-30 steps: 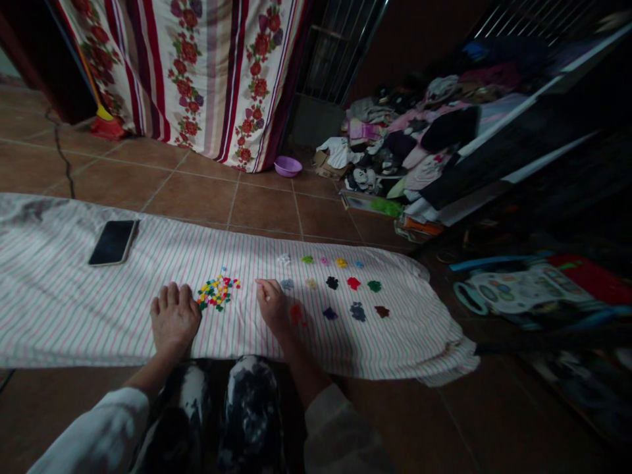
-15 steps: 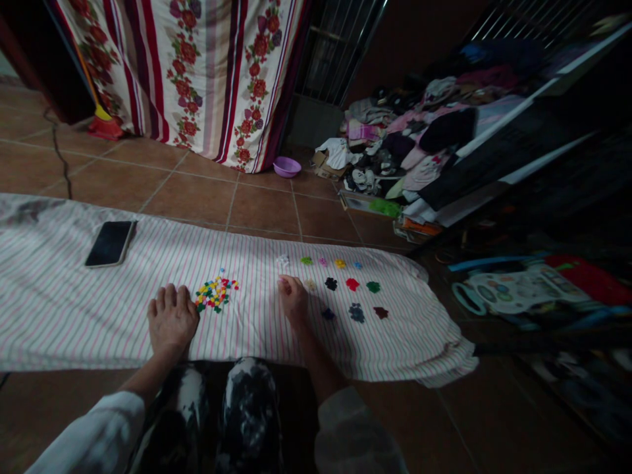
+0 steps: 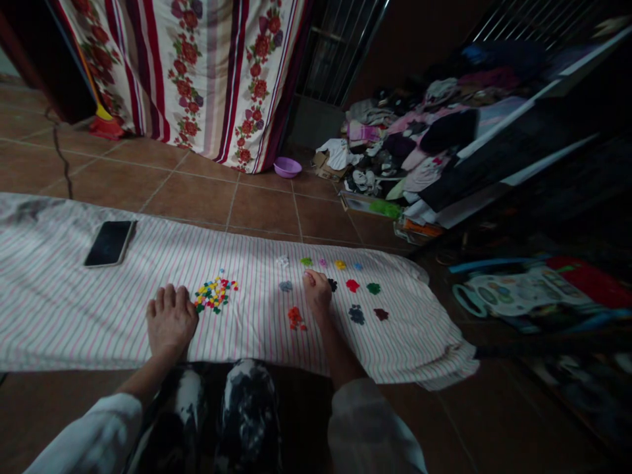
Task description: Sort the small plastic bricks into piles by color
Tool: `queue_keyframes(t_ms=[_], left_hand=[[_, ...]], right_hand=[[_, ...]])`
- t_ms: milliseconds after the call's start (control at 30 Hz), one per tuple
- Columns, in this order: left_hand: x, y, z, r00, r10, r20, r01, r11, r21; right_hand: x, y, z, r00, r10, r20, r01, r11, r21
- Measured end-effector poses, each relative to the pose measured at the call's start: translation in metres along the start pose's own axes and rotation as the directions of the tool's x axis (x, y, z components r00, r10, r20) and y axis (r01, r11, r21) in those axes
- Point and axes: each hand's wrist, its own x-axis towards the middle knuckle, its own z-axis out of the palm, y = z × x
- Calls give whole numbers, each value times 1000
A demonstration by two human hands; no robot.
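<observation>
My left hand [image 3: 171,317] lies flat on the striped cloth [image 3: 123,329], fingers stretched out. Just right of it is a mixed pile of small coloured pieces [image 3: 216,293], mostly yellow, red, green and white. My right hand [image 3: 318,293] is closed in a pinch above the sorted piles; whatever its fingertips hold is too small to make out. Around it are a lime green pile [image 3: 307,261], a grey-blue pile [image 3: 286,286], an orange pile [image 3: 295,318] and a black pile [image 3: 334,285], partly hidden by the hand. Further right sit a red pile [image 3: 352,286] and a dark green pile [image 3: 374,288].
A phone [image 3: 109,243] lies at the cloth's left. More piles include white [image 3: 282,261], yellow [image 3: 340,264], slate grey [image 3: 356,314] and brown [image 3: 380,315]. Beyond are a purple basin [image 3: 287,167], a hanging curtain [image 3: 212,79] and heaped clothes [image 3: 395,138].
My right hand has moved to the right, from beside the white pile to below the lime green one, uncovering the grey-blue and orange piles. My left hand stays put.
</observation>
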Motion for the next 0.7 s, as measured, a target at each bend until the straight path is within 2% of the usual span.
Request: queue_keyframes(t_ms=[267,467,700], left_hand=[[1,3,-5,999,-30,23,30,1000,-6],[1,2,-3,1000,-7,2,7,1000,15],[1,4,-5,1000,-12,4,12,1000,15]], right_hand=[[27,28,-23,997,82,-1,-81,988,-130],[37,24,-36,983,170,62,-144,942,-304],[49,15,-41,969,223,103,-153,876,-458]])
